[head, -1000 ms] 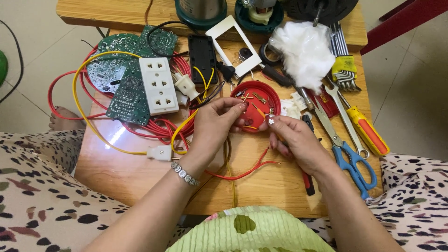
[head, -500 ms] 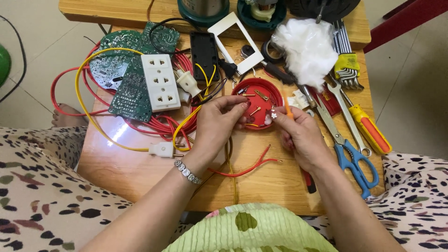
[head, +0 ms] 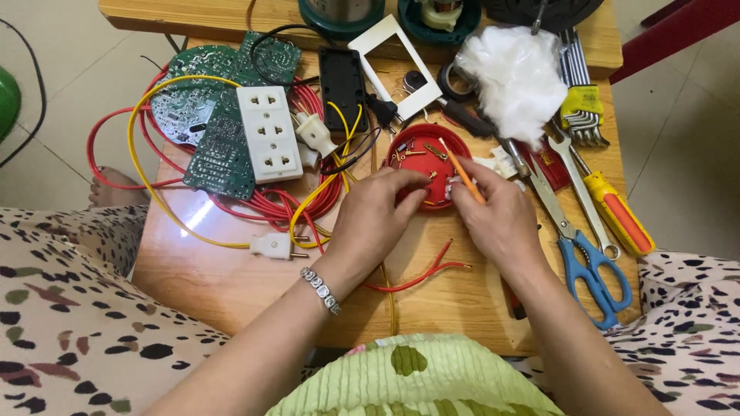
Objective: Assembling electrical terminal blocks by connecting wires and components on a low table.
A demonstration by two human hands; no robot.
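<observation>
I log: left hand [head: 378, 216] pinching small screws, right hand [head: 497, 219] gripping orange screwdriver [head: 461, 168], over red dish [head: 426, 158]; bench [head: 231, 285] near edge bare.

red round lid [head: 416, 158] | holds small screws | thin orange screwdriver [head: 462, 171] tilted

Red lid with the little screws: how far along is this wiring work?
Looks midway. Done: parts lie taken apart, a white socket strip and green boards on the table. In hand: the right hand holds a thin orange tool over the red lid of screws; the left hand pinches a small part at its rim. Left: red wires lie loose, unconnected.
</observation>
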